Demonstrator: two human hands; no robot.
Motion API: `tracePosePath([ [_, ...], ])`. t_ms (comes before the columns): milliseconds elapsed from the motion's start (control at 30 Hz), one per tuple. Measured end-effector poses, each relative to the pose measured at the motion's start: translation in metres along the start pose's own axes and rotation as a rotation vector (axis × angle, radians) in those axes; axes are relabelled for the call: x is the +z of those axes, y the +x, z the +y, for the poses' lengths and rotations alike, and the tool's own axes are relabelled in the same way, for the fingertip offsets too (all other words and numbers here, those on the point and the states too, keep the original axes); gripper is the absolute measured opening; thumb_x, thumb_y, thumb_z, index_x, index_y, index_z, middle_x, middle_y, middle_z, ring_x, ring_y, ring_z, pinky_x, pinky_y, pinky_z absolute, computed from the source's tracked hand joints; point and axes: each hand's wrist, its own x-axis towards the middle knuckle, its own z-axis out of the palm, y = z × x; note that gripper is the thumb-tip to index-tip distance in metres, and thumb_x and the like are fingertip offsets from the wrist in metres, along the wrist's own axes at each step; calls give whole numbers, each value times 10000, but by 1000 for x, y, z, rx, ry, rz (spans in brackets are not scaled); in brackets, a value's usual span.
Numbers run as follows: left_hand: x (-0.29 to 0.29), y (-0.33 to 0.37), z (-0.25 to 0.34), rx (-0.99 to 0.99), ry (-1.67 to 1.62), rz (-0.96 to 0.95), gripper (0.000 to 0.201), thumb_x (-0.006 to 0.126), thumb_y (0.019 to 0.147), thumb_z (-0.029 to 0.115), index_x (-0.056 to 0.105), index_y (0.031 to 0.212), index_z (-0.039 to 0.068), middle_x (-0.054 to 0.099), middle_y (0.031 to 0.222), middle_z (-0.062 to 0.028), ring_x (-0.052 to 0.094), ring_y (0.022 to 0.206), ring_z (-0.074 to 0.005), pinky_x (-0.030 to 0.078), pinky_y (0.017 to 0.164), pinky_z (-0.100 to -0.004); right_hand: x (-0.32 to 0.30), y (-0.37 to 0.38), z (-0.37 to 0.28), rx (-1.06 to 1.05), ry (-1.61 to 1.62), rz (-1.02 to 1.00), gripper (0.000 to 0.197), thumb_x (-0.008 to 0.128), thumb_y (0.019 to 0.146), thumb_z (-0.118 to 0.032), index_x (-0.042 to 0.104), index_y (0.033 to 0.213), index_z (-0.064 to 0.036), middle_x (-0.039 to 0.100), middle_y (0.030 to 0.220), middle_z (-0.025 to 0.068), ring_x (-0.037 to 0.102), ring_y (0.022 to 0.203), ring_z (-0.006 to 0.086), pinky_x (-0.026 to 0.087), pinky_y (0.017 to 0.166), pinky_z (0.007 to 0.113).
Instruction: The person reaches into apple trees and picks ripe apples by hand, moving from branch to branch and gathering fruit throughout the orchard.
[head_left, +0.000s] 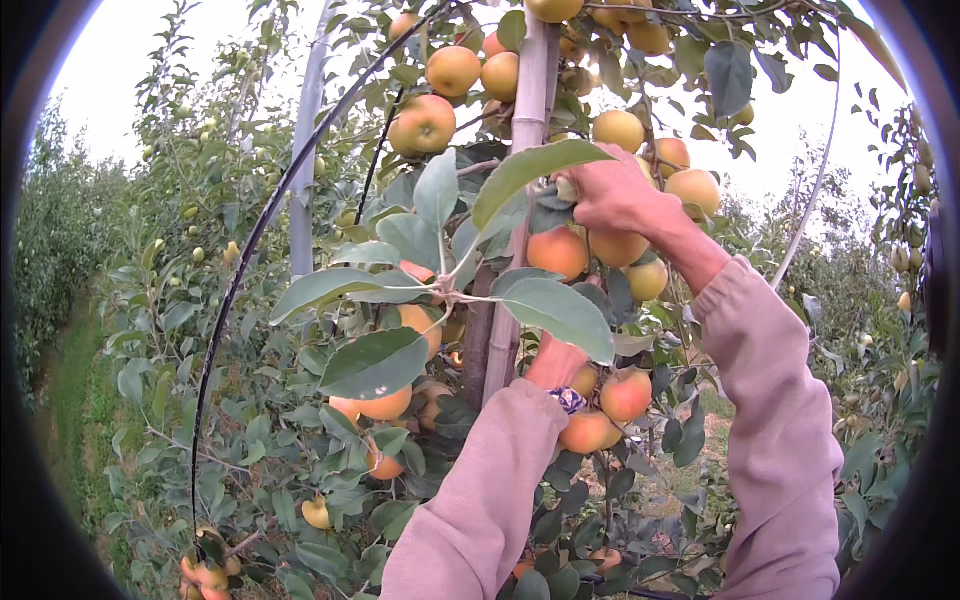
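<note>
Broad, matte green leaves on a thin shoot hang nearest me, crossing the slim, pale tan wooden stake, whose long axis runs upward, top leaning right. One round orange-yellow apple sits just right of the stake, below the right hand and above the left hand; of what shows, the right is nearer. That hand is curled right of the stake, something small and pale at its fingertips; its grip I cannot tell. Leaves hide the left fingers, so their state is unclear. I count two mauve fabric sleeves, one stake, and, right of it, three apples under the right hand, at least three beside the left wrist
</note>
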Motion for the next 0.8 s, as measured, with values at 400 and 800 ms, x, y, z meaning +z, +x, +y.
tracePosePath([
  [400,1,-4,1,6,-107,-56,169,639,890,-9,583,1047,19,634,935,-66,644,847,-180,558,785,-295,4,-13,95,234,100,156,200,655,609,2,652,810,-5,639,791,209,628,766,364,492,692,421],
  [800,-5,-22,20,-93,-3,-47,159,618,848,-11,604,996,46,680,990,-92,662,937,-247,545,844,-441,26,-52,89,263,484,167,445,680,804,-21,597,1241,-2,684,1049,106,587,964,117,464,897,279],
])
